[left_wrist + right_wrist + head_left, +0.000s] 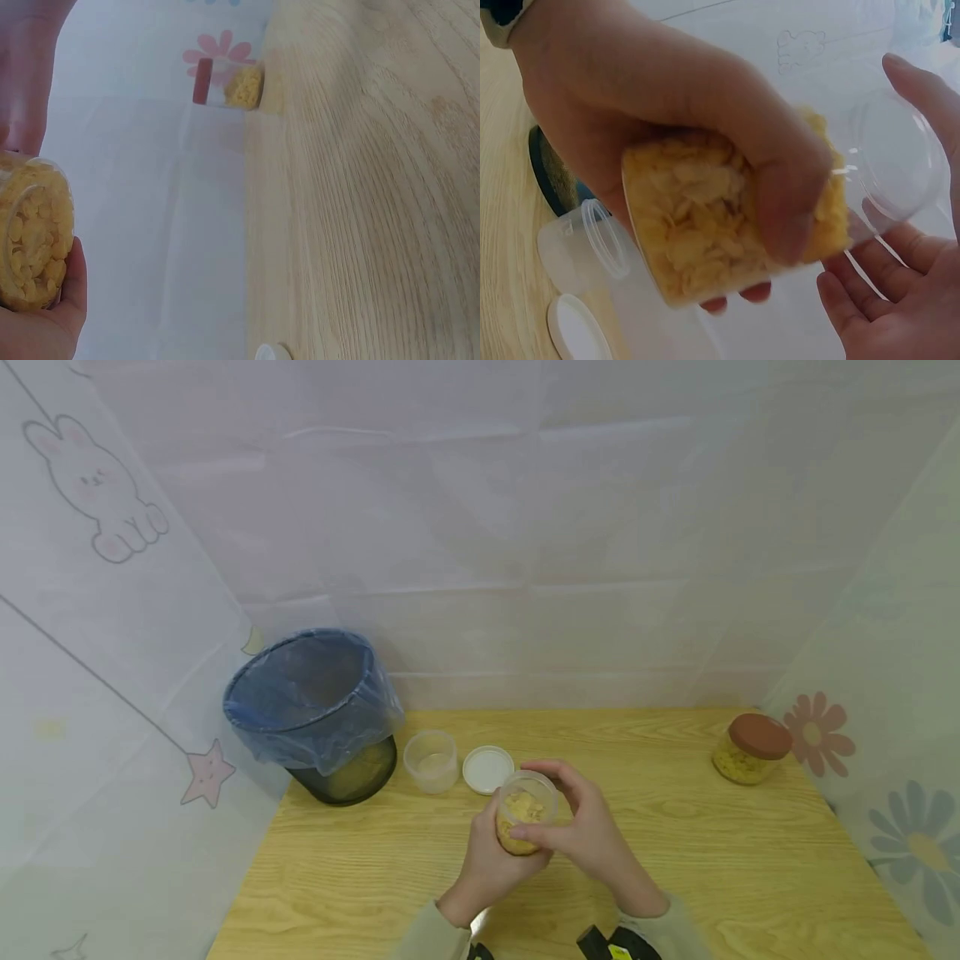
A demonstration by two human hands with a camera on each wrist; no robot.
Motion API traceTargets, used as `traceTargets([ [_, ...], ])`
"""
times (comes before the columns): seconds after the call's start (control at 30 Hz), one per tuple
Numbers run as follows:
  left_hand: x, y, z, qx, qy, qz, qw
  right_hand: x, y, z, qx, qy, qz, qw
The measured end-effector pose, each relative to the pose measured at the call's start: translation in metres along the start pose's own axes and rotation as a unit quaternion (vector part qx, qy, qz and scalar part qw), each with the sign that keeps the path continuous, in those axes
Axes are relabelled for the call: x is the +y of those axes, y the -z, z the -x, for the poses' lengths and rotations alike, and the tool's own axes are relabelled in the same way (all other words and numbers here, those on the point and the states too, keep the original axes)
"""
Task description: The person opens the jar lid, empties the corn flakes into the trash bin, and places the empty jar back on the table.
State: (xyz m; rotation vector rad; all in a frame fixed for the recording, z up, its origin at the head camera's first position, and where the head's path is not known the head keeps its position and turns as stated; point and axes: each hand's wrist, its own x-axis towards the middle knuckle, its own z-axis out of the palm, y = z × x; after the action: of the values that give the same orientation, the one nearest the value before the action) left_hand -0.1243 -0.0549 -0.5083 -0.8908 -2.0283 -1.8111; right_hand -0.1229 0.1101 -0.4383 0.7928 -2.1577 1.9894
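My left hand (489, 864) grips a clear jar (504, 839) from the left and below. The jar is partly filled with yellow flakes (697, 225) that look like cornflakes, and its clear upper part shows above them. In the right wrist view, the left thumb (784, 217) wraps across the jar's side. My right hand (592, 831) is around the jar's mouth, thumb and fingers spread on opposite sides of it. Behind the jar, a round white lid (488, 770) lies on the table, beside a clear plastic tub (431, 762).
A dark bin (360, 777) with a blue liner (315, 693) stands at the table's back left. At the back right is a jar (750, 750) of yellow pieces with a reddish-brown lid. A pale wall covering (525, 527) rises behind the wooden table (697, 852).
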Motion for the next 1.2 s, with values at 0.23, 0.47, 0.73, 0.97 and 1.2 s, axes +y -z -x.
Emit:
traceTargets([
  [0.23,0.004,0.003,-0.001,0.012,0.008,-0.007,0.9999,0.005,0.014,0.001,-0.004,0.042,-0.002,0.9991],
  [0.47,0.034,0.009,-0.008,0.015,0.020,0.002,0.9997,0.007,0.024,0.001,-0.015,0.041,-0.010,0.9990],
  [0.73,0.037,0.010,-0.008,0.017,0.023,0.000,0.9996,0.004,0.024,0.003,-0.024,0.047,-0.014,0.9985],
  [0.97,0.036,0.011,-0.008,0.020,0.020,-0.010,0.9995,0.003,0.014,0.005,-0.022,0.053,-0.027,0.9980],
  [1.2,0.033,0.009,-0.007,0.015,-0.006,-0.020,0.9997,0.004,0.004,0.004,-0.029,0.011,-0.034,0.9989],
])
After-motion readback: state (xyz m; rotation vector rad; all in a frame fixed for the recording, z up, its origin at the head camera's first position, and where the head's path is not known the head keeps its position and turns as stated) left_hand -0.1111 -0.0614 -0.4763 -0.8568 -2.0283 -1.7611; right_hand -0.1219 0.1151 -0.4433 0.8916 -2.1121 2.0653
